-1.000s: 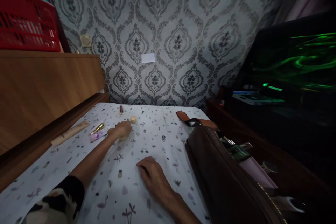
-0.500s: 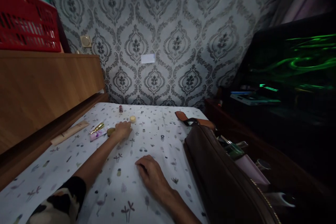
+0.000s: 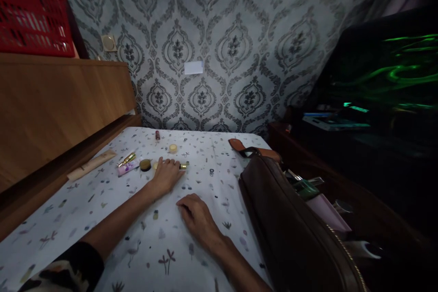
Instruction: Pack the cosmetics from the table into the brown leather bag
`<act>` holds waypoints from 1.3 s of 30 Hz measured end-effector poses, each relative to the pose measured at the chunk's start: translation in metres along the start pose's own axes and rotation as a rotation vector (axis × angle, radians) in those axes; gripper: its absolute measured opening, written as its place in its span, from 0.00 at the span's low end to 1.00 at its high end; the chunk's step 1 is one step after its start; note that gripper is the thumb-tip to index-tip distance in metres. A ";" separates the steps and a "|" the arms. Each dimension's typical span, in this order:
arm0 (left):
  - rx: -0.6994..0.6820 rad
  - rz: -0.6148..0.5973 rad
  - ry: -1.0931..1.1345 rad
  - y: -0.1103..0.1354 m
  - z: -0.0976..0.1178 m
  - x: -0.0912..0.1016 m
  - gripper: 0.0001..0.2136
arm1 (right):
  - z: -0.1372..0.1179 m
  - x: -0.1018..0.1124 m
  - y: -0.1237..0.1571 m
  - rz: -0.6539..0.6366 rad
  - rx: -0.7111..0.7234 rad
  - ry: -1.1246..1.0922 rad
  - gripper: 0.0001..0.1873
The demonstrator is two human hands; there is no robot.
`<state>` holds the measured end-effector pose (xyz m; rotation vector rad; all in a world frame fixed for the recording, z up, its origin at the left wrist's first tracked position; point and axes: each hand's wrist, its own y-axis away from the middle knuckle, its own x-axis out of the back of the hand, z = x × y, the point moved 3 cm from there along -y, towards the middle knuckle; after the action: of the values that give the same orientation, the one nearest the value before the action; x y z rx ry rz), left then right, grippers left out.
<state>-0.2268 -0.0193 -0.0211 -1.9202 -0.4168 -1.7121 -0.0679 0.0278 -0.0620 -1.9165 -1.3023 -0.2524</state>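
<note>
My left hand (image 3: 167, 176) is over the patterned sheet with its fingers curled over a small gold tube (image 3: 183, 166). The tube's end sticks out on the right, and a pale yellowish bit shows on the left of the fingers; the part between is hidden. Nearer to me, my right hand (image 3: 195, 215) rests loosely closed on the sheet, with nothing visible in it. Left of my left hand lies a round dark-topped jar (image 3: 145, 165). Past it are a pink-and-white tube (image 3: 128, 169) and a gold lipstick-like tube (image 3: 127, 159). A small yellow round pot (image 3: 173, 148) sits farther back.
A long beige packet (image 3: 91, 165) lies at the left edge, and a small dark red tube (image 3: 157, 135) at the back. On the right stands a dark brown zip bag (image 3: 287, 219), with an orange-brown strap (image 3: 253, 151) behind it. A wooden cabinet (image 3: 65, 105) borders the left.
My left hand has shifted right and a little nearer to me, uncovering the round jar. The gold tube now shows beneath its fingers. My right hand has stayed in place.
</note>
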 end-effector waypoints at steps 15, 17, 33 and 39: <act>-0.214 -0.003 0.258 0.052 0.014 -0.005 0.17 | 0.006 0.023 -0.005 0.094 -0.366 0.249 0.14; -0.200 -0.027 0.277 0.059 0.015 -0.008 0.19 | 0.009 0.028 -0.006 0.124 -0.441 0.269 0.14; -0.160 0.085 0.621 0.090 0.040 0.004 0.11 | 0.011 0.035 -0.011 0.093 -0.489 0.083 0.22; -0.157 0.129 0.795 0.081 0.067 0.006 0.13 | 0.019 0.040 -0.013 0.247 -0.608 0.067 0.22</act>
<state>-0.1262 -0.0472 -0.0336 -1.1658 0.1435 -2.2719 -0.0659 0.0706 -0.0462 -2.5243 -0.9945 -0.6350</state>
